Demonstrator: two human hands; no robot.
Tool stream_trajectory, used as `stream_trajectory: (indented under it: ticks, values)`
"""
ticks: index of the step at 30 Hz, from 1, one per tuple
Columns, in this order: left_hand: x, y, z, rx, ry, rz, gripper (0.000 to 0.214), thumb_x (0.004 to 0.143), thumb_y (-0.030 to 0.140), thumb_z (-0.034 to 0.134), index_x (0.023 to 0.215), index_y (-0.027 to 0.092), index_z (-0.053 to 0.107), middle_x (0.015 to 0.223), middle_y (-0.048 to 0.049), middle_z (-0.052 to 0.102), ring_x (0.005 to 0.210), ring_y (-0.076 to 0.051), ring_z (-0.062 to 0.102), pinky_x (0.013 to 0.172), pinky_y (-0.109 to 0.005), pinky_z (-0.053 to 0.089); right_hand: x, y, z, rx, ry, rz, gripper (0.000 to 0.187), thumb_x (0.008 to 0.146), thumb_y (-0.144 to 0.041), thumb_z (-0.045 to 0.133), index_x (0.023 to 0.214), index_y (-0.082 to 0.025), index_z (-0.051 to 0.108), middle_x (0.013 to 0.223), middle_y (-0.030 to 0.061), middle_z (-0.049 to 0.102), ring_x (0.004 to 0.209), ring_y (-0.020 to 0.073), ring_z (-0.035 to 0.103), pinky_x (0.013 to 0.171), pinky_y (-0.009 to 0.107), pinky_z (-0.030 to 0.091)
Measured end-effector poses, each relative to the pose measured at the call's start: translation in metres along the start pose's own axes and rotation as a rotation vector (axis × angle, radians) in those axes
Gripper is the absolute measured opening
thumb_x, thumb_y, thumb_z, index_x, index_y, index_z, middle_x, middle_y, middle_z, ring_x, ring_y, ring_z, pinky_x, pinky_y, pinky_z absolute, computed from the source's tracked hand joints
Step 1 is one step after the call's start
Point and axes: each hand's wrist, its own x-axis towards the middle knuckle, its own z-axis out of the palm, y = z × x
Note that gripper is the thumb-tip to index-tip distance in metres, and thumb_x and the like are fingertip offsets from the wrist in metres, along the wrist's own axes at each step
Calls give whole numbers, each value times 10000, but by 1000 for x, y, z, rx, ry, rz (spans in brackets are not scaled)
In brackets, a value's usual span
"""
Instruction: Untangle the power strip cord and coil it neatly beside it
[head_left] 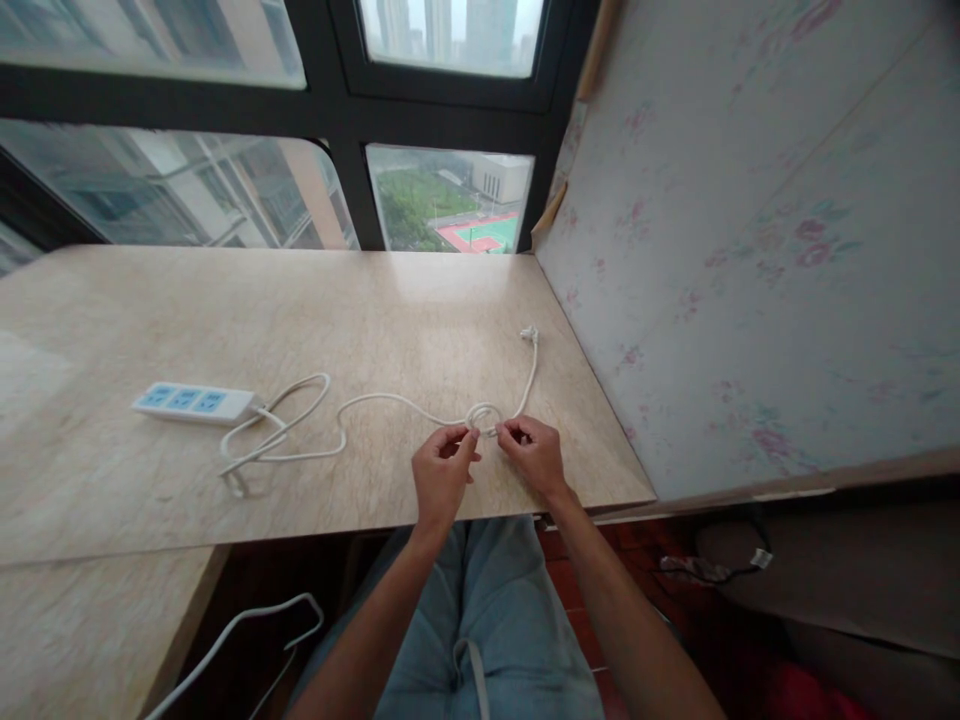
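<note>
A white power strip [196,402] with blue socket faces lies on the left part of the stone-look ledge. Its white cord [394,397] runs rightward in loose bends to a small loop between my hands. My left hand [442,470] pinches the loop's left side between thumb and forefinger. Opposite it, my right hand [534,455] pinches the loop's right side, fingers curled. Past my right hand the cord goes up to its white plug [529,334], lying on the ledge near the wall. Whether the loop is a knot or just a coil I cannot tell.
Dark-framed windows [450,120] stand behind the ledge [225,310]. A flower-patterned wall [750,250] borders it on the right. My legs [487,620] are below the front edge. At lower left, a white bent cord or tube [240,620] is beside the lower tabletop [82,630].
</note>
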Motion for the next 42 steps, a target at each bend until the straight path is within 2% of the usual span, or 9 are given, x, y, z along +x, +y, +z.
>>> stream_trajectory:
  ticks: [4, 8, 14, 17, 23, 28, 33, 38, 42]
  values:
    - [1, 7, -5, 37, -19, -21, 369, 713, 405, 710, 890, 84, 675, 711, -71, 649, 585, -172, 638, 367, -196, 425, 0, 1, 0, -47, 26, -36, 193, 834, -288, 603, 706, -153, 654, 652, 0, 603, 582, 102, 512, 596, 237, 378]
    - [4, 17, -18, 123, -99, -26, 347, 726, 391, 699, 897, 89, 689, 754, -73, 667, 612, -162, 648, 391, -181, 433, 0, 0, 0, -105, 52, -64, 165, 834, -272, 610, 720, -159, 652, 664, -2, 612, 604, 108, 522, 637, 249, 381]
    - [28, 36, -44, 346, -225, 47, 311, 724, 380, 696, 859, 99, 686, 713, -64, 665, 618, -167, 657, 406, -172, 433, -1, 0, 2, -261, 59, -220, 141, 838, -220, 606, 715, -157, 635, 660, -3, 615, 609, 111, 527, 672, 274, 355]
    - [36, 38, -49, 385, -283, 62, 310, 727, 388, 694, 851, 104, 681, 723, -65, 668, 621, -170, 660, 411, -181, 446, -2, 1, 2, -272, 41, -239, 144, 834, -209, 607, 700, -156, 620, 652, -6, 606, 608, 111, 520, 668, 276, 351]
    - [15, 13, -34, 386, -221, 105, 476, 669, 504, 742, 963, 135, 676, 866, -62, 687, 627, -156, 657, 428, -198, 469, -2, 2, 2, -197, 24, -177, 150, 831, -217, 612, 694, -157, 613, 659, -8, 601, 619, 113, 515, 659, 264, 365]
    - [-1, -1, -15, 294, -118, 155, 344, 762, 470, 680, 877, 146, 688, 800, -35, 678, 574, -125, 638, 447, -187, 468, -2, 1, 1, -194, 17, -181, 146, 832, -225, 619, 703, -158, 616, 659, -10, 596, 620, 114, 508, 655, 263, 371]
    - [0, 0, -8, 310, -3, 256, 295, 821, 434, 626, 834, 145, 684, 722, -22, 665, 552, -119, 628, 498, -201, 491, -2, 0, 0, -180, 10, -184, 159, 842, -234, 613, 702, -159, 608, 659, -10, 592, 622, 115, 507, 658, 264, 372]
    - [3, 6, -15, 435, -8, 391, 224, 814, 360, 624, 797, 145, 686, 731, -23, 676, 637, -127, 647, 589, -212, 505, -2, 0, 0, -182, 30, -176, 163, 844, -241, 608, 703, -159, 607, 656, -7, 586, 609, 114, 501, 653, 269, 367]
    - [8, 28, -28, 548, -74, 465, 161, 770, 301, 642, 754, 149, 694, 696, -10, 670, 603, -112, 625, 599, -207, 486, -2, 2, 0, -206, 52, -186, 158, 839, -234, 613, 702, -157, 596, 658, -6, 583, 613, 116, 502, 659, 270, 363]
